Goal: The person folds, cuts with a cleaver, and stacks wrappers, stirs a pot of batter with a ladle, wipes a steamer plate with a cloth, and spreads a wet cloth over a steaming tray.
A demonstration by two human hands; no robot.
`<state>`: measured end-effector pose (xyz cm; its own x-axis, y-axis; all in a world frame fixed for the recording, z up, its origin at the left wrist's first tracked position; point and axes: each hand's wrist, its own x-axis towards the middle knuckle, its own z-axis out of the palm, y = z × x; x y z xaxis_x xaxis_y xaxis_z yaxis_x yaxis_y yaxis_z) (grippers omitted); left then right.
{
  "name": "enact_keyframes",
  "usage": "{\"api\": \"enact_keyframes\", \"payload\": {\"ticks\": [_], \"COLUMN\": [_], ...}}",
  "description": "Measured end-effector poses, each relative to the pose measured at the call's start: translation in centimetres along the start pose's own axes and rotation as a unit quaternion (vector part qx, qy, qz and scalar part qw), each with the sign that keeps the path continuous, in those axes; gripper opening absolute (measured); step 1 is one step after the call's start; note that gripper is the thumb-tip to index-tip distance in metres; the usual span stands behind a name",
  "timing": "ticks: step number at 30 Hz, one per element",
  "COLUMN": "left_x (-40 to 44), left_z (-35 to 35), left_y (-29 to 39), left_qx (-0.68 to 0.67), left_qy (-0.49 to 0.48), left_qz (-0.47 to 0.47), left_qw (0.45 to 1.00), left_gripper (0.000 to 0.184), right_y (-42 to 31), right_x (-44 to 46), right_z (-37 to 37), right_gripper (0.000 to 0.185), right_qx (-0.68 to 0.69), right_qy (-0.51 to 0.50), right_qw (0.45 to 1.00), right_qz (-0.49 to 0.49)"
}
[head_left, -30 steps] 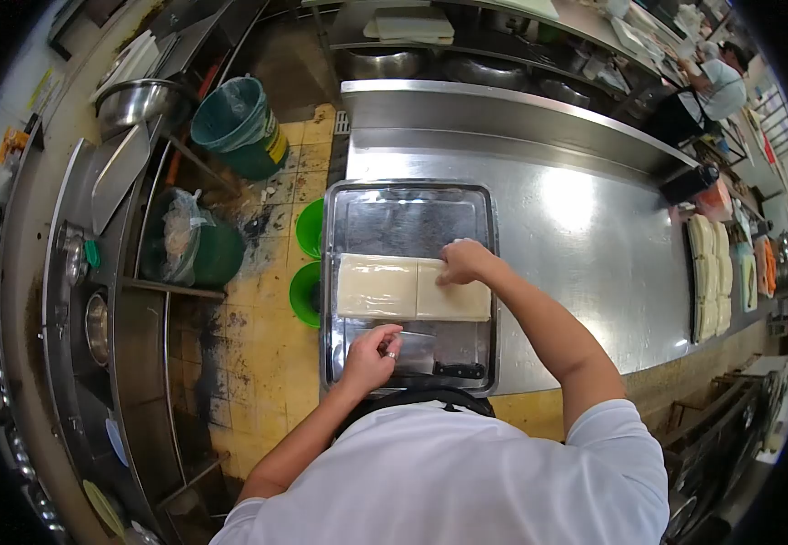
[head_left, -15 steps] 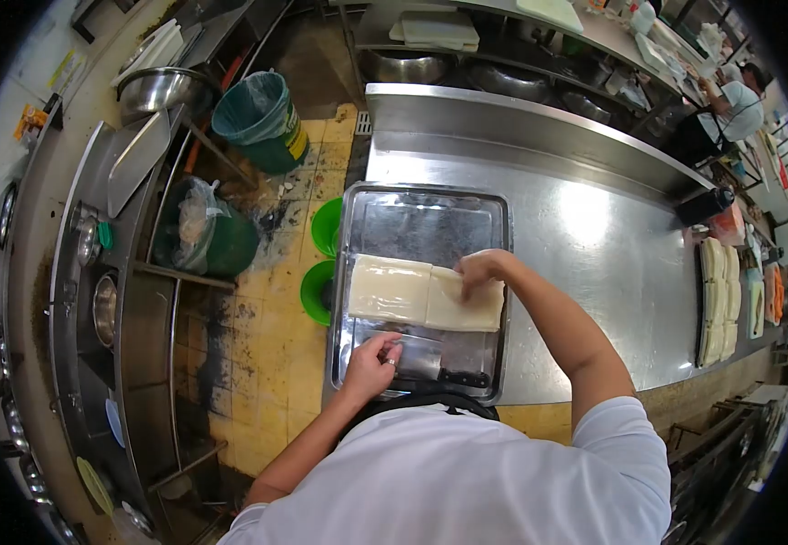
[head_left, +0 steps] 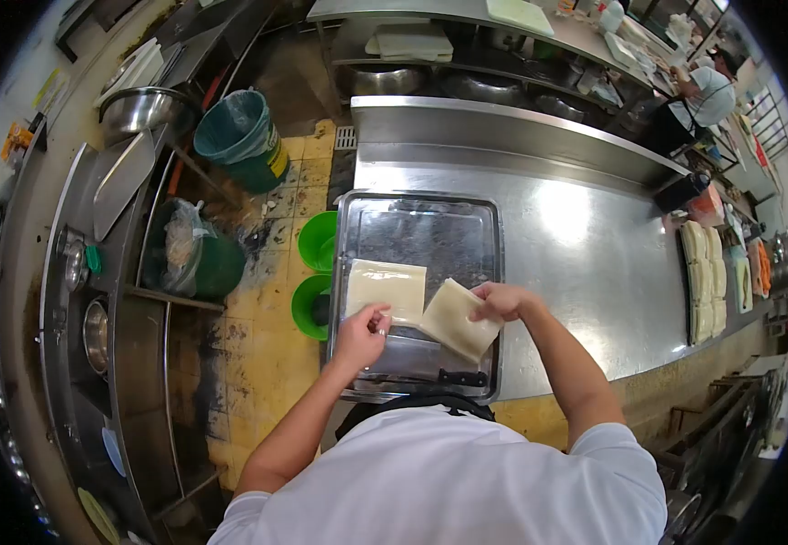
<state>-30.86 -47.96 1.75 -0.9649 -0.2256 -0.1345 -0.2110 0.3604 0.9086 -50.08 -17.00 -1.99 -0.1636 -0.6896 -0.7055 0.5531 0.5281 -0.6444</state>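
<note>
Two pale, flat squares of what looks like dough lie on a metal tray (head_left: 430, 213). The left dough square (head_left: 385, 282) rests flat, with my left hand (head_left: 362, 334) over its near edge, fingers loosely bent and apart. My right hand (head_left: 500, 302) pinches the far right part of the right dough square (head_left: 462, 318), which is turned askew and partly lifted. Nearer my body, a broad-bladed knife (head_left: 462, 377) with a black handle lies across the tray, its blade partly covered by the dough.
The tray stands at the left end of a steel table (head_left: 576, 272). Green bowls (head_left: 312, 304) sit beside its left side. Rows of pale slabs (head_left: 703, 282) lie at the far right. A lined bin (head_left: 241, 141) is on the floor; another person (head_left: 708, 95) works at the back right.
My right hand has taken hold of the right dough square, lifting and turning it away from the left one. My left hand has moved up from the knife blade to the left square's edge.
</note>
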Motion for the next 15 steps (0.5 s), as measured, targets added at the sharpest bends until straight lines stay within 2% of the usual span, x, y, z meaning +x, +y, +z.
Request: {"api": "enact_keyframes", "payload": {"ticks": [2, 5, 8, 11, 15], "left_x": [2.5, 6.6, 10.4, 13.5, 16.5], "left_z": [-1.1, -1.2, -1.0, -0.7, -0.3], "left_y": [1.0, 0.1, -0.5, -0.3, 0.2], "left_qx": [0.067, 0.201, 0.287, 0.432, 0.495], "left_qy": [-0.013, 0.006, -0.033, -0.155, -0.259], "left_qz": [0.032, 0.155, 0.214, 0.147, 0.109], "left_qw": [0.997, 0.967, 0.933, 0.876, 0.822], "left_gripper": [0.029, 0.029, 0.03, 0.037, 0.05], "right_y": [1.2, 2.8, 4.8, 5.6, 7.4], "right_x": [-1.3, -3.1, -4.4, -6.0, -6.9], "right_z": [1.8, 4.6, 7.2, 10.4, 13.2], "right_gripper": [0.041, 0.042, 0.043, 0.045, 0.047], "right_qx": [0.077, 0.188, 0.235, 0.274, 0.31], "right_qy": [0.02, 0.038, 0.071, 0.102, 0.132], "right_qw": [0.996, 0.979, 0.964, 0.947, 0.926], "right_qz": [-0.026, -0.068, -0.104, -0.134, -0.169]}}
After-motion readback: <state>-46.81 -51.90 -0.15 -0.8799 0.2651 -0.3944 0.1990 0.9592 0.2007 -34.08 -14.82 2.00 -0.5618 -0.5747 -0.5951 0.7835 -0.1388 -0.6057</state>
